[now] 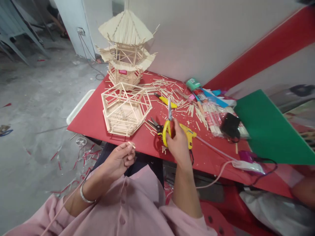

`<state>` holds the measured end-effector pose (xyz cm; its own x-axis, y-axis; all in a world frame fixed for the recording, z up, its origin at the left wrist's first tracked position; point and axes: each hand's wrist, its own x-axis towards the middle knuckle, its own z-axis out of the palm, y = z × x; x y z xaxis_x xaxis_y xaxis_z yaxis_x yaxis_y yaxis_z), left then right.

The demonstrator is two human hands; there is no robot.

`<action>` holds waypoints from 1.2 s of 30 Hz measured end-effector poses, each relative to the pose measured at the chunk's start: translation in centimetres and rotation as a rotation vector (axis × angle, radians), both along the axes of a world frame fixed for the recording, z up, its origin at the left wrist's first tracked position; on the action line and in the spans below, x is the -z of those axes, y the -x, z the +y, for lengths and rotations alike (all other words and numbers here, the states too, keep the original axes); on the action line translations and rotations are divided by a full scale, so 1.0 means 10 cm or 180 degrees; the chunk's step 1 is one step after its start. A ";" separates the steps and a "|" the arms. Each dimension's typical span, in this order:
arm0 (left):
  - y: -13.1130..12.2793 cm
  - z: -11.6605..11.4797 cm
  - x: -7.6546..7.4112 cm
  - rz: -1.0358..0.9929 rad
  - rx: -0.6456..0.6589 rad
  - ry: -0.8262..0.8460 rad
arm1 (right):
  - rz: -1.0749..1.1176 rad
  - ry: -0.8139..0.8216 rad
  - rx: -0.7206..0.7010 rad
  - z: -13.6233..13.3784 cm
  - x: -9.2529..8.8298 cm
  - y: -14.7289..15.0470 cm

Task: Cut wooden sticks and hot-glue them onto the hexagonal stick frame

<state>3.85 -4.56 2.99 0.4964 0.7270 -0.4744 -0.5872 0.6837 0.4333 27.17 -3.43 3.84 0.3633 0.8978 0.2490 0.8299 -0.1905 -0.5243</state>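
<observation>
Between the fingertips of my left hand (pixel 121 156) is a short wooden stick piece (pixel 132 145), just off the front edge of the red table (pixel 86 121). My right hand (pixel 177 142) is closed on yellow-handled scissors (pixel 167 129), whose blades point away from me. Beside the scissors lie black-and-yellow pliers (pixel 155 125) and a yellow glue gun (pixel 189 135), partly behind my right hand. An open hexagonal stick frame (pixel 125 109) sits in front of my left hand. Behind it stands a tiered stick pagoda (pixel 126 49).
Loose sticks (pixel 162 87) and a yellow cutter knife (pixel 166 101) lie mid-table. Packed sticks (pixel 214 114), a black phone-like object (pixel 230 125) and a green board (pixel 268 131) are at the right. A cord crosses the front right edge. Another person's arm (pixel 305 191) shows at far right.
</observation>
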 end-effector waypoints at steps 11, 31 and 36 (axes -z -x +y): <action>-0.35 -0.14 -0.02 -0.0231 0.0581 0.0315 | 0.0314 -0.0151 -0.0536 -1.18 0.36 0.64; -0.31 -0.32 -0.14 -0.0056 0.0606 0.0103 | -0.0080 -0.0526 -0.0601 -1.25 0.36 0.74; -0.29 -0.35 -0.15 -0.0184 0.0495 0.0127 | -0.0126 -0.0775 -0.0777 -1.26 0.48 0.76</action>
